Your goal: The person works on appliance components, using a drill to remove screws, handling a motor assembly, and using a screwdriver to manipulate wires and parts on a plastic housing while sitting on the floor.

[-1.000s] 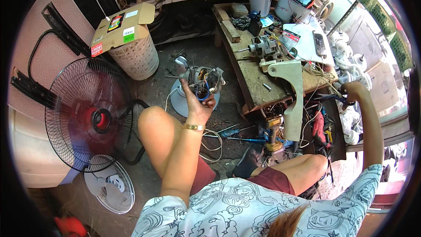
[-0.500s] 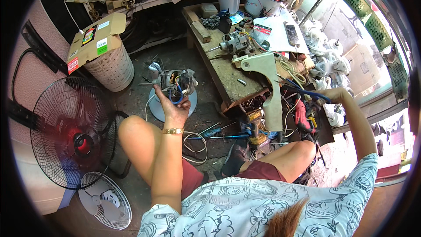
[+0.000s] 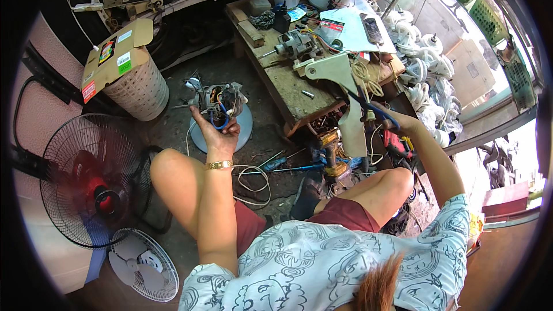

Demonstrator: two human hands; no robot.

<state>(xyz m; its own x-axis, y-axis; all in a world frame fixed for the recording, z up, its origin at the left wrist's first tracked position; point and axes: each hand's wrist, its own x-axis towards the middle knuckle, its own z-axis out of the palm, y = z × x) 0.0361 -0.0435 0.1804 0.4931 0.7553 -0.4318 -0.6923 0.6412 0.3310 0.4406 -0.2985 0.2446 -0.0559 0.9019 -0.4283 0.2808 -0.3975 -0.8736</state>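
Note:
My left hand (image 3: 220, 138) is closed round the lower side of an electric fan motor (image 3: 218, 99) with exposed coloured wires and a blue loop of wire. Under the motor is a round pale blue-grey base (image 3: 242, 126) on the floor, with a white cord beside it. My right hand (image 3: 397, 120) is closed on a long blue-handled tool (image 3: 364, 103), dark toward its far end; whether it is scissors or pliers I cannot tell. That tool crosses in front of a cream fan-stand part (image 3: 352, 132) at the bench's near edge.
The wooden bench (image 3: 288, 89) carries another motor (image 3: 296, 45), a phone and wires. A yellow drill (image 3: 332, 152), a red power tool (image 3: 397, 145) and screwdrivers lie before me. A caged fan (image 3: 95, 181) stands left, near a white grille (image 3: 144, 265) and a box-topped basket (image 3: 138, 89).
My right hand has swung left from the right side, bringing the blue-handled tool toward the bench's edge. My left hand still holds the motor. The whole view has shifted slightly.

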